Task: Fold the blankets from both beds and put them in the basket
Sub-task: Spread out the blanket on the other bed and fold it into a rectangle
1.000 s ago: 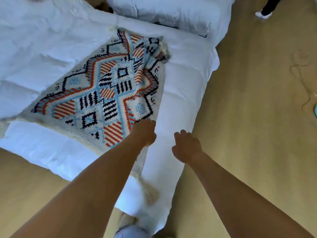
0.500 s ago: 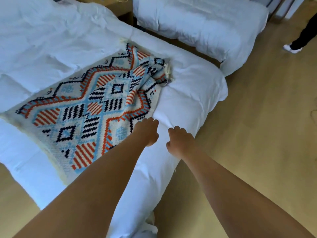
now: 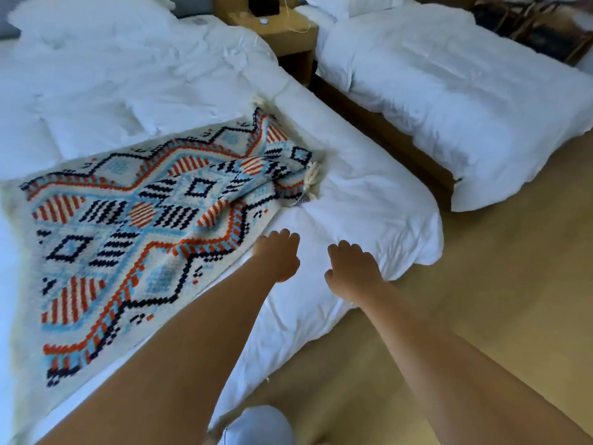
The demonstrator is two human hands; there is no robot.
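Two beds show, both under white duvets: the near bed [image 3: 359, 200] fills the left and centre of the frame, and the second bed [image 3: 465, 101] sits at the upper right. One wooden nightstand [image 3: 285, 33] stands between them at the top. One blanket [image 3: 128, 239] is in view, lying on the near bed at the centre left. It is cream, woven with zigzags and diamonds in orange, light blue and navy. Most of it lies flat, but its upper right corner is bunched up, with a cream tassel showing. Two bare hands reach in from the bottom. The left hand [image 3: 278, 255] is at the blanket's right edge and the right hand [image 3: 352, 268] is just beside it over the duvet. Both have loosely curled fingers and grip nothing.
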